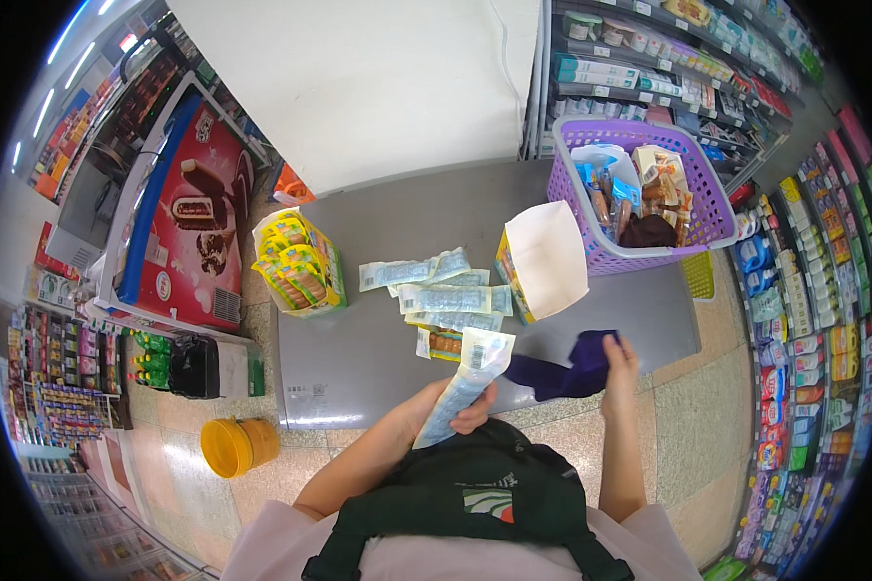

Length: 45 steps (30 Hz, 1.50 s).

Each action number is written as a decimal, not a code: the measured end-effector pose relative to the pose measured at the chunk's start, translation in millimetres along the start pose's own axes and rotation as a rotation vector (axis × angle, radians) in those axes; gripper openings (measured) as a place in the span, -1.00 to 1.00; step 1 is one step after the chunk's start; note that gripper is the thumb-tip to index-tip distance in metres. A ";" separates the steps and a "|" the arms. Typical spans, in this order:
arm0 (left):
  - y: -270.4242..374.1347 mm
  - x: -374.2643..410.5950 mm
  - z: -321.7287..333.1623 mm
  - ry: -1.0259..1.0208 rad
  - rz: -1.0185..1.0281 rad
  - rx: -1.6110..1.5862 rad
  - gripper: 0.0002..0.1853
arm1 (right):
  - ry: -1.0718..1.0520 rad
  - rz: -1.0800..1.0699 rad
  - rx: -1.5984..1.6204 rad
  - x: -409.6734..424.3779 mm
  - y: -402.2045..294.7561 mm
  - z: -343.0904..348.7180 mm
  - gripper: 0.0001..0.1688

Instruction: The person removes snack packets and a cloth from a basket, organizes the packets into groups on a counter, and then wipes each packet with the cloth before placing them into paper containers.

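My left hand grips a long flat packet with a pale, blue-printed back, tilted over the table's near edge. In my right hand is a dark purple cloth, whose loose end trails left onto the grey table. Beyond my left hand lies a loose pile of similar packets, overlapping one another. One yellow sausage packet lies face up at the pile's near side. Left of the pile stands an open carton filled with yellow sausage packets. Another carton stands to the right, its white flap hiding the inside.
A purple plastic basket with packaged snacks and a dark cloth sits at the table's back right. Behind the table is a white panel. A yellow bucket stands on the floor at left, near an ice-cream freezer. Stocked shelves line the right.
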<state>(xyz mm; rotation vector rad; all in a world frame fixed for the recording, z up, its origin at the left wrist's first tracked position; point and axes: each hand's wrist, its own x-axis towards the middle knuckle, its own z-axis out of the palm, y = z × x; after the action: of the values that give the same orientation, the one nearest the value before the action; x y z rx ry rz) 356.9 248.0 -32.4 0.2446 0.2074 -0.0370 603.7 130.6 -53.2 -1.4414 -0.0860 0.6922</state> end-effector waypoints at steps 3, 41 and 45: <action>-0.3 2.4 0.1 -0.018 -0.012 -0.006 -0.68 | -0.013 -0.039 0.082 33.3 4.1 -33.8 -0.66; 62.3 199.8 -38.2 0.942 0.523 1.394 -0.39 | -0.110 -0.254 -1.180 39.4 45.2 41.7 -0.36; 26.6 101.0 -33.1 0.527 0.837 1.486 -0.57 | -0.107 -0.371 -0.916 36.9 63.3 16.3 -0.44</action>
<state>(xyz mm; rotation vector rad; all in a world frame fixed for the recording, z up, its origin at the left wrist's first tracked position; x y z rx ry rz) 450.7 280.6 -78.5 1.8152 0.5636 0.7416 601.8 160.8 -121.8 -2.1721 -0.8189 0.4213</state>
